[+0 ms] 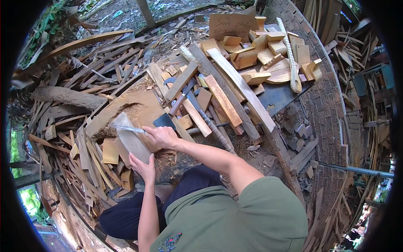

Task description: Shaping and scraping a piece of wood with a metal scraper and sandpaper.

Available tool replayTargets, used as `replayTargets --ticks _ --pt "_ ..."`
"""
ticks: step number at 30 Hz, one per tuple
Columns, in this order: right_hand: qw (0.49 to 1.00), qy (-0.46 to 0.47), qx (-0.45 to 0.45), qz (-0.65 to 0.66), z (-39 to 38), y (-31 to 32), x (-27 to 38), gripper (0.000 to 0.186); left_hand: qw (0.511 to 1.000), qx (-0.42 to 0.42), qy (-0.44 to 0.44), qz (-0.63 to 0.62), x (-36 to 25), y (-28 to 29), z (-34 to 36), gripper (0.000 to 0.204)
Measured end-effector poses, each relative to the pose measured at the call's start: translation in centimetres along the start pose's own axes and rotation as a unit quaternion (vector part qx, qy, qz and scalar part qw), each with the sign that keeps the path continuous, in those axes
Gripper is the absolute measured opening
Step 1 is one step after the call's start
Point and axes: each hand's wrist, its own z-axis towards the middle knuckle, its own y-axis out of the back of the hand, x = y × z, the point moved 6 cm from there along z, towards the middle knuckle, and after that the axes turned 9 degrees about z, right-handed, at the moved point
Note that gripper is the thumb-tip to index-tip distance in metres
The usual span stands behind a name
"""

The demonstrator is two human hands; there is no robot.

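By board [133, 140], rt hand [161, 137] palm-down

Dark handwritten lettering runs in two lines across a brown rectangular panel [231, 27] at the far side of the heaped wooden pieces [245, 59], its lower line blurred.

Wooden blocks [247, 59] lie on a dark panel [279, 103].

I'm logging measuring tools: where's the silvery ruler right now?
In the head view, left of centre, the silvery ruler extends across the pale board, its right end held by the right hand.
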Motion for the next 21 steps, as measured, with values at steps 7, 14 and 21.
replayTargets --ticks 7,14,21 --pt "1.0 0.01 0.0 0.022 -0.2 0.1 0.5 0.034 1.0 0.003 0.01 -0.009 -0.7 0.1 -0.4 0.11" --pt "0.999 0.0 0.026 0.033 -0.4 -0.4 0.7 0.035 0.999 0.0 0.038 0.011 -1.1 1.1 0.1 0.111" --pt "0.999 0.013 0.027 0.025 0.6 -0.2 1.8 0.039 0.998 -0.017 0.048 0.022 -0.2 1.2 0.7 0.108"
